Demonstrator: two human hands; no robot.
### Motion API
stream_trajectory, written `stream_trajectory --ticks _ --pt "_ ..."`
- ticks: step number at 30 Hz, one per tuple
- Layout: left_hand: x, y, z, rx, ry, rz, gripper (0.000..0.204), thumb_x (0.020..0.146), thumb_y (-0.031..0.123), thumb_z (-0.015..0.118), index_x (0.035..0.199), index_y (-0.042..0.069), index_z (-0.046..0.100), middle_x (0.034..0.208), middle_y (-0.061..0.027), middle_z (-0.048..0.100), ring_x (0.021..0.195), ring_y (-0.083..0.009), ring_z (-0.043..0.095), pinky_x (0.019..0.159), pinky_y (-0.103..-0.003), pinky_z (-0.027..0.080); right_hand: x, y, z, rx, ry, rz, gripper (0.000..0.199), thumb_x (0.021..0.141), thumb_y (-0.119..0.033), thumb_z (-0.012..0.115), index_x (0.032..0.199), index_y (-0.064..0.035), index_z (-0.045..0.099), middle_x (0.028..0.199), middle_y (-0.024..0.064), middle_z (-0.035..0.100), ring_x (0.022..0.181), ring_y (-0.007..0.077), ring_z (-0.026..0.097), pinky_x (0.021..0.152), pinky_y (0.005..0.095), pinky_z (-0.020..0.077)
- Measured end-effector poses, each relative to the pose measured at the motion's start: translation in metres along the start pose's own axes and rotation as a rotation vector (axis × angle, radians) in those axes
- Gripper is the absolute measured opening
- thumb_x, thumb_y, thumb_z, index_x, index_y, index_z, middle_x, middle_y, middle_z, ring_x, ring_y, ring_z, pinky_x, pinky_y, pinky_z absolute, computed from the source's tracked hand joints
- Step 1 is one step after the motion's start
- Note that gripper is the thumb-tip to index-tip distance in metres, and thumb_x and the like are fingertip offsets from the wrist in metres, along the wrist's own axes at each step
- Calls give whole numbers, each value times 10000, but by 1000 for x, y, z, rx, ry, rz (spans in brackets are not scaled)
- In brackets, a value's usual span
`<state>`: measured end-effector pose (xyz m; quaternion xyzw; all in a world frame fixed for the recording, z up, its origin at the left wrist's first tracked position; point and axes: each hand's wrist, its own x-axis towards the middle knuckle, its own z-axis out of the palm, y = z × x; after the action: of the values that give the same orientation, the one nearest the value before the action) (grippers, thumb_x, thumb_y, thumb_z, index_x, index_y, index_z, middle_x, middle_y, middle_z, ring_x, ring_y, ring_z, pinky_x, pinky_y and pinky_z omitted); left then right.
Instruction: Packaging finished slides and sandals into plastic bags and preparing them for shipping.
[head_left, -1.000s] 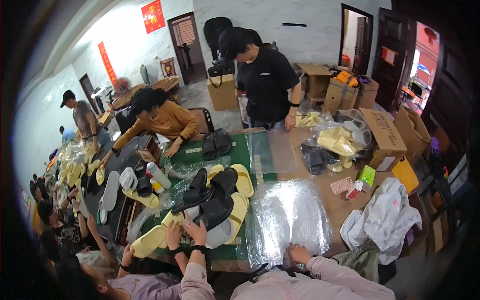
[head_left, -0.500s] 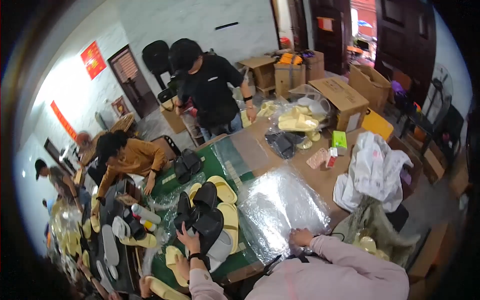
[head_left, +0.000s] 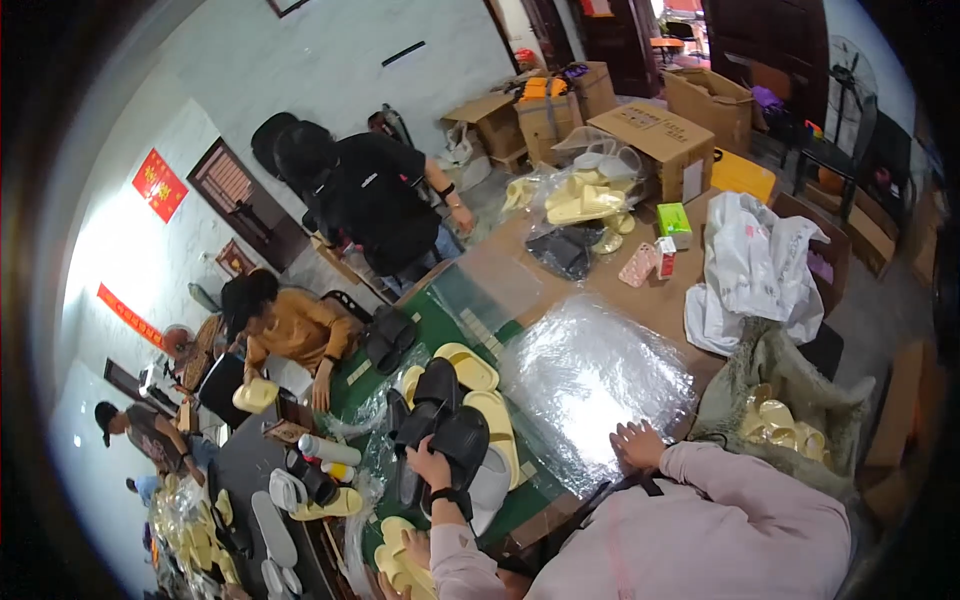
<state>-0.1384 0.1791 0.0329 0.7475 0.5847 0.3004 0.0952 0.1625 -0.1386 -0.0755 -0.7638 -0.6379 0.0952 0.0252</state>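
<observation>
My left hand point(head_left: 432, 468) grips a black slipper point(head_left: 462, 440) by its near edge, fingers curled over the rim and closed on it, holding it over the green mat point(head_left: 448, 312). A second black slipper point(head_left: 432, 392) lies just beyond it, touching it, and yellow slippers point(head_left: 470, 368) sit beside both on the mat. My right hand point(head_left: 638, 445) rests flat, fingers spread and holding nothing, on the near edge of a stack of clear plastic bags point(head_left: 590, 372) to the right of the slippers. A dark watch band circles my left wrist.

Farther right, a white plastic bag point(head_left: 755, 265) is heaped on the brown table point(head_left: 640, 300), with a small green box point(head_left: 674, 218) beyond it. At the far side a person in black point(head_left: 375, 200) bends over the table, and a person in an orange top point(head_left: 300, 330) leans in from the left. More yellow slippers in a clear bag point(head_left: 580, 200) lie far across, near cardboard boxes point(head_left: 660, 135).
</observation>
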Motion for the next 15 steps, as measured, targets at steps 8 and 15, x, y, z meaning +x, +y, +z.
stream_trajectory --ticks 8,15 --pt "-7 105 -24 -417 183 21 509 635 -92 402 1079 55 601 899 -245 494 918 -394 465 861 -409 362 18 3 -20 109 -230 15 367 804 -281 503 1137 -126 503 1196 117 484 1071 306 504 810 485 436" --pt "-82 197 53 -639 -288 -1 499 653 -44 410 1121 29 568 921 -305 548 885 -451 506 804 -436 398 49 39 12 389 -294 -64 339 809 -295 484 1042 -63 567 1055 189 575 921 350 575 792 443 448"
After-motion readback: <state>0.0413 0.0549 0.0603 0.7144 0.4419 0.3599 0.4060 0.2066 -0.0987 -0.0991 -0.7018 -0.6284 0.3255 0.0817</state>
